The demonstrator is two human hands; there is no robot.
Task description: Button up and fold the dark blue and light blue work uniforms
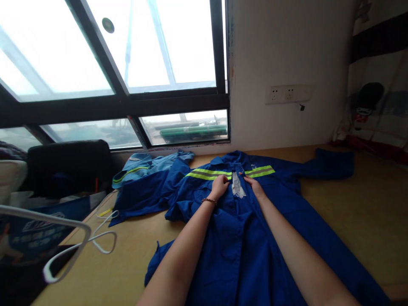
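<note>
Our forearms (188, 244) stretched over a blue hi-vis work garment (225, 250) on the table (331, 212); left hand (219, 188) and right hand (254, 184) pinched its front edges, seemingly the best hold on soft, light cloth.

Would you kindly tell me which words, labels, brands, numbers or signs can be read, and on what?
No text reads clearly.
Blue printed item, lower left: white lettering, too blurred to read.
Dark blue garment: small pale mark on the chest, too small to read.
Light blue garment: pale patch, too small to tell whether it bears text.
Round green disc, upper left: any print too small to read.
</note>
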